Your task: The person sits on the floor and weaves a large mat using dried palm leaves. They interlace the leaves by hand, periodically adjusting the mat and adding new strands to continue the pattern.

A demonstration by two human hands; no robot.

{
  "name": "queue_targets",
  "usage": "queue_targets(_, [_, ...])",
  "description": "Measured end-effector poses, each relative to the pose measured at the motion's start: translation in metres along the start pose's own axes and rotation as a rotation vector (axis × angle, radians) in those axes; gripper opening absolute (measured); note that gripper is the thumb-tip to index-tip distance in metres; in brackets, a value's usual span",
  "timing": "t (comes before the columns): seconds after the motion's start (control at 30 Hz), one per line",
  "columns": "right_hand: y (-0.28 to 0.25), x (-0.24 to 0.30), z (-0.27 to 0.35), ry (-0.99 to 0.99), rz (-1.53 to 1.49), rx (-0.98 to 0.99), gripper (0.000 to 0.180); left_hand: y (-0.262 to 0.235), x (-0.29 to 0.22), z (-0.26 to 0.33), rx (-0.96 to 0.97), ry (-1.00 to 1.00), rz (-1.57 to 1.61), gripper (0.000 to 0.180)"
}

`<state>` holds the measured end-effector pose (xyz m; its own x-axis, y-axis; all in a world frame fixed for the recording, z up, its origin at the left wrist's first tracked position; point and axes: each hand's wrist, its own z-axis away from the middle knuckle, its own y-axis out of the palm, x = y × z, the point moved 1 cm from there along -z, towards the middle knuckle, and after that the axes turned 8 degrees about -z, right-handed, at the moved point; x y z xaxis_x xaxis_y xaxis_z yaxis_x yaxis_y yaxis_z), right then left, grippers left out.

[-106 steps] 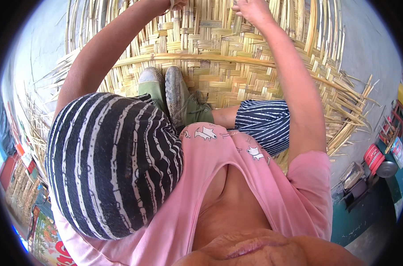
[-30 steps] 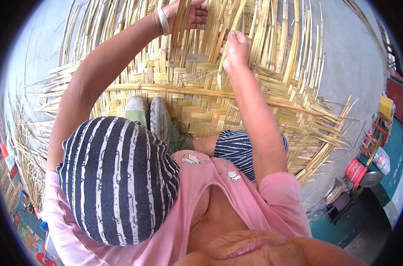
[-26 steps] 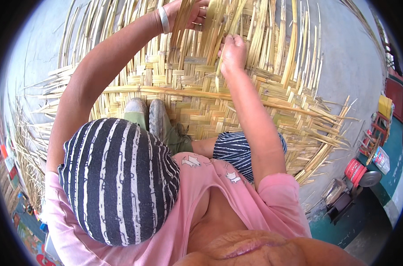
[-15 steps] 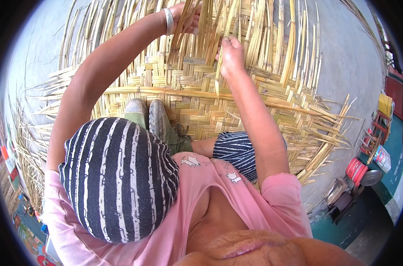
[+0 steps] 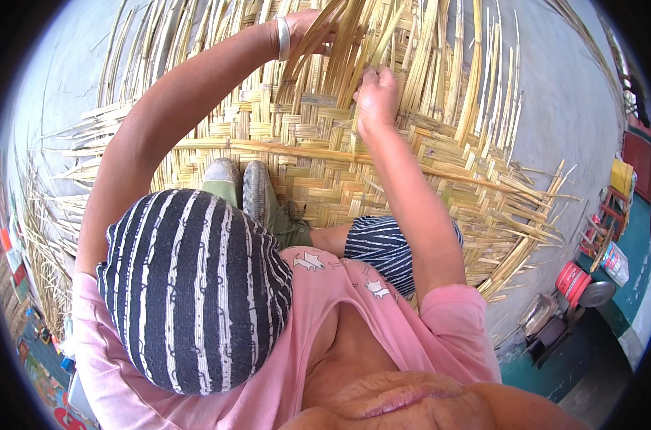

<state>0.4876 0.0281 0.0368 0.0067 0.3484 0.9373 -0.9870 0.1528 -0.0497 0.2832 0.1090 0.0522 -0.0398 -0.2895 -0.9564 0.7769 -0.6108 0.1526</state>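
A woven reed mat (image 5: 268,129) lies on the floor in front of me, its flat yellow splints crossing in a diagonal pattern. Beyond the woven part, loose splints stick up and fan away. My left hand (image 5: 312,27), with a pale bangle at the wrist, is wrapped round a raised bunch of reed splints (image 5: 340,54); the splints hide part of its fingers. To its right, my right hand (image 5: 377,93) is closed in a pinch on a single reed splint (image 5: 388,34), just above the weave. One long splint (image 5: 268,147) runs crosswise over the mat near my shoes.
My shoes (image 5: 254,193) rest on the mat's near part, below a striped-covered knee (image 5: 383,251). Loose splint ends (image 5: 537,215) jut out at the right edge. Further right stand a red tub (image 5: 573,282), a small wooden chair (image 5: 612,215) and a wall with a green base.
Both hands have shifted slightly right in the picture, the right one also a little nearer. The splint's lower end, which hung below the right hand, is now mostly hidden.
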Motion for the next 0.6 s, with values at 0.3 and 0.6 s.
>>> queue_targets(0.3, [0.001, -0.005, -0.002, -0.279, 0.527, 0.214, 0.030, -0.007, 0.020, -0.011, -0.038, 0.017, 0.177, 0.034])
queue_targets(0.6, [0.001, 0.006, -0.033, -0.279, 0.617, 0.342, 0.030, -0.049, 0.037, -0.009, -0.594, -0.079, 0.004, 0.022])
